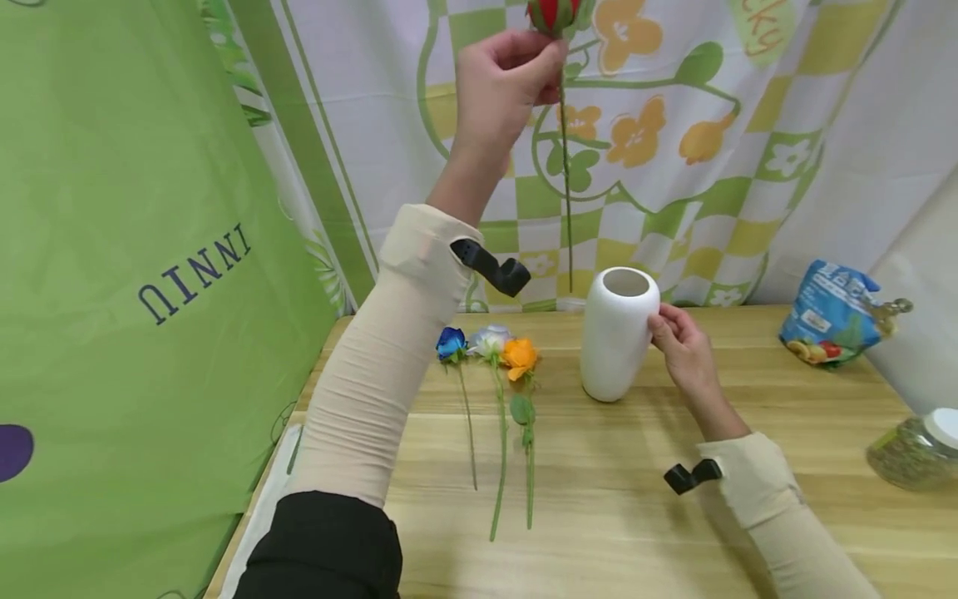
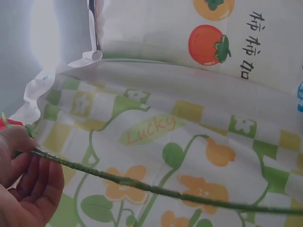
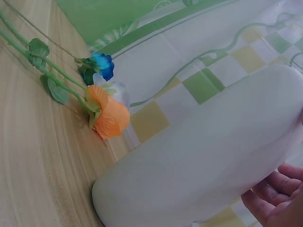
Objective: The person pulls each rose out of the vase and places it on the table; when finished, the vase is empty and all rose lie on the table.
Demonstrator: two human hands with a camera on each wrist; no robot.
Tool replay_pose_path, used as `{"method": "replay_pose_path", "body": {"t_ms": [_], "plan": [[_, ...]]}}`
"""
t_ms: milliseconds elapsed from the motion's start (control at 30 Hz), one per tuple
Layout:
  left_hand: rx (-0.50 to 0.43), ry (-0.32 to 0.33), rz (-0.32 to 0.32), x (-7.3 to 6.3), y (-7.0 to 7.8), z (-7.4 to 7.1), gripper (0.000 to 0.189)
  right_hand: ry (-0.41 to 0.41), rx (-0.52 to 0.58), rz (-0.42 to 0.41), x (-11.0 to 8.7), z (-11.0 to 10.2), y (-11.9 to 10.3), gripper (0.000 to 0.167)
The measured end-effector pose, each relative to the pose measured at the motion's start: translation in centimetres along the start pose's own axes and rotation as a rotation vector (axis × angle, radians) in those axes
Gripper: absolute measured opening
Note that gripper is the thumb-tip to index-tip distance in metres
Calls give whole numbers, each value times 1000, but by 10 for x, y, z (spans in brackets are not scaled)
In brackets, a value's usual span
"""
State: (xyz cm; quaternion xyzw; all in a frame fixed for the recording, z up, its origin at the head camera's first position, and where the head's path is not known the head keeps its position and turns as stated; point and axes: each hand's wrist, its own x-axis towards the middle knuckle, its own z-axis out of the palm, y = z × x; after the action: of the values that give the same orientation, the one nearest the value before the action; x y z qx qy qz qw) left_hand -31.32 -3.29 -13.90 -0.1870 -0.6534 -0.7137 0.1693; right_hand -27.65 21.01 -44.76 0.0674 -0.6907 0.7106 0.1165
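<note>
High in front of the patterned curtain, my left hand (image 1: 503,87) pinches a red rose (image 1: 552,13) by the stem just below its bloom. The long green stem (image 2: 151,188) hangs down, its lower end beside and above the vase's mouth in the head view. A white vase (image 1: 614,345) stands on the table, slightly tilted. My right hand (image 1: 687,359) holds its right side near the rim, thumb toward me and fingers behind. Left of the vase lie a blue rose (image 1: 451,343), a pale white-lilac rose (image 1: 491,339) and an orange rose (image 1: 520,356), stems toward me.
A blue printed bag (image 1: 829,312) stands at the table's back right, with a white-lidded jar (image 1: 915,453) nearer on the right edge. The patterned curtain (image 1: 516,195) hangs behind the wooden table (image 1: 599,499); a green cloth (image 1: 150,166) hangs on the left.
</note>
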Motion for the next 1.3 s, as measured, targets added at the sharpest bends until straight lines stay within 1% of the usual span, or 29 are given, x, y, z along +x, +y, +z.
{"method": "replay_pose_path", "body": {"t_ms": [100, 233, 400, 467, 533, 600, 667, 767, 900, 1067, 1133, 1200, 1300], "plan": [[32, 29, -61, 4, 0, -8, 9, -2, 0, 0, 1, 0, -1, 10], [7, 84, -177, 7, -10, -25, 11, -4, -3, 5, 2, 1, -2, 11], [-37, 177, -315, 6, -34, -54, 3, -16, -36, 6, 2, 0, -2, 13], [-41, 216, -356, 5, -45, -66, 7, -19, -37, 6, 2, -1, -3, 15], [-31, 247, -393, 4, -57, -76, 9, -23, -34, 8, 3, -1, -4, 17], [-7, 268, -425, 2, -68, -87, 8, -28, -35, 11, 3, -1, -4, 21], [26, 284, -461, 0, -79, -96, 8, -32, -35, 16, 3, -1, -4, 27], [91, 303, -516, -5, -99, -110, 8, -33, -34, 23, 3, -1, -4, 38], [152, 333, -588, -18, -132, -132, 13, -28, -39, 18, 2, -2, -3, 35], [189, 377, -669, -32, -169, -164, 16, -29, -40, 9, 2, -1, -3, 31], [203, 392, -699, -37, -182, -176, 23, -29, -31, 9, 2, -1, -2, 27], [219, 402, -722, -43, -193, -185, 35, -23, -28, 10, 2, 0, -3, 24], [267, 386, -750, -53, -206, -197, 47, -19, -18, 7, 3, 1, -3, 22]]}}
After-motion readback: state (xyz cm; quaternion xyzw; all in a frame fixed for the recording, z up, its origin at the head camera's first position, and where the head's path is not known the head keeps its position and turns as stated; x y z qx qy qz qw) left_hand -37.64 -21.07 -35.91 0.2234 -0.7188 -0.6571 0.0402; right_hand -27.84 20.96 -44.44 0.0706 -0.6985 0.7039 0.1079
